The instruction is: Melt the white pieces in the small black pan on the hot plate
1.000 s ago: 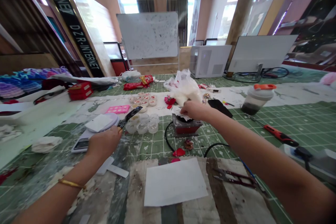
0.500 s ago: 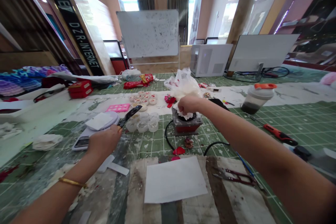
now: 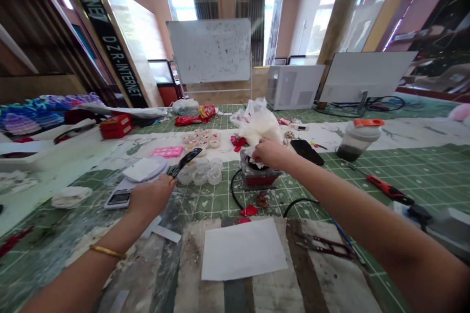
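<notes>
My right hand [image 3: 270,152] is closed on a crumpled white tissue [image 3: 252,153], pressing it into the dark bowl of a small red and grey heater [image 3: 260,175] on the green cutting mat [image 3: 404,166]. My left hand [image 3: 150,198] grips the handle of a black spoon [image 3: 187,160], whose head is raised above a cluster of small round clear moulds [image 3: 203,172]. A black cable [image 3: 235,190] runs from the heater toward me.
A digital scale [image 3: 134,181] with a white sheet lies beside my left hand. A white paper sheet [image 3: 243,250], thread snips [image 3: 323,247], a red utility knife [image 3: 389,190], a black phone [image 3: 307,151], a lidded cup [image 3: 358,139], a plastic bag [image 3: 257,121] and filled moulds [image 3: 201,140] surround the heater.
My right hand has shifted the tissue about inside the heater's bowl, lifting and pressing again. My left hand has kept the spoon almost still. The view has shifted slightly.
</notes>
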Demonstrator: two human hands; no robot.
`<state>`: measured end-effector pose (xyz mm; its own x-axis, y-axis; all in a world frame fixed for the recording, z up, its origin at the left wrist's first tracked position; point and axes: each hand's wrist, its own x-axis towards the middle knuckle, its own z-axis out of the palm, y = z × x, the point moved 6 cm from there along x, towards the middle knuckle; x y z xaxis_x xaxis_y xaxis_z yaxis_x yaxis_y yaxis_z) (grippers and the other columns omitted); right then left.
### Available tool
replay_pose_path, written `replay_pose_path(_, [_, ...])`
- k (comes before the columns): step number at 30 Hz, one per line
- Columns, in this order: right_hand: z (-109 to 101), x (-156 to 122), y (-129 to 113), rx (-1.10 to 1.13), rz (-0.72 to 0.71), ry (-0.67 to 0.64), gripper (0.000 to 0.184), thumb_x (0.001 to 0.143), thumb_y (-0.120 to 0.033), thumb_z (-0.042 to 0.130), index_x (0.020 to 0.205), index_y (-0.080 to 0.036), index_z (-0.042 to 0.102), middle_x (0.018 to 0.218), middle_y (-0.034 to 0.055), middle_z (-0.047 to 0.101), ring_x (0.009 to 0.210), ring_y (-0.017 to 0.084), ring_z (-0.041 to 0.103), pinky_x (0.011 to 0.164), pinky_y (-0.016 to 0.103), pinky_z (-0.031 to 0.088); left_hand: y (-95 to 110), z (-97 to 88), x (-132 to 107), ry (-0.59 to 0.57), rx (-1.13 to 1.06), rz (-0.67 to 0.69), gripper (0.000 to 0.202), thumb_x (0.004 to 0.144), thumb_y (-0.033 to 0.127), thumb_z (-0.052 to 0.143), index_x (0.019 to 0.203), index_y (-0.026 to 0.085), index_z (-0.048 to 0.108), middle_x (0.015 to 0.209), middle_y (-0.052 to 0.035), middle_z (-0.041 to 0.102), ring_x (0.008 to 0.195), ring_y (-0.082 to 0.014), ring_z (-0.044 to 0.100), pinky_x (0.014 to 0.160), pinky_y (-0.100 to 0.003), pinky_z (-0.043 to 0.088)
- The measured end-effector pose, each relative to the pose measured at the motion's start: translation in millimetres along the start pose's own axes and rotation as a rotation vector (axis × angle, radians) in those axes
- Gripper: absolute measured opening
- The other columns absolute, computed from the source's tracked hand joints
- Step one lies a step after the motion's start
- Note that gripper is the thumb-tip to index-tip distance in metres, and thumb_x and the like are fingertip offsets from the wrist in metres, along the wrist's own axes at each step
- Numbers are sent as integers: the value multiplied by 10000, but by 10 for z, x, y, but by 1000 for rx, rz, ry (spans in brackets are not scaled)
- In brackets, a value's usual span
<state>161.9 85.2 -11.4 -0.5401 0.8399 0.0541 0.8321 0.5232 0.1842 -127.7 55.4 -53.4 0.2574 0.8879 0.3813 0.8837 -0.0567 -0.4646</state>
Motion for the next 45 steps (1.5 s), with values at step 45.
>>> replay_pose_path(45, [-133, 173, 25, 102, 241, -253, 250, 647, -195, 531, 864, -231, 649, 873, 10, 647, 751, 143, 550, 646, 233, 364, 45, -45, -24, -35, -60, -4, 457, 836, 373, 193, 803, 102, 560, 575, -154, 597, 506, -267, 576, 423, -284, 324])
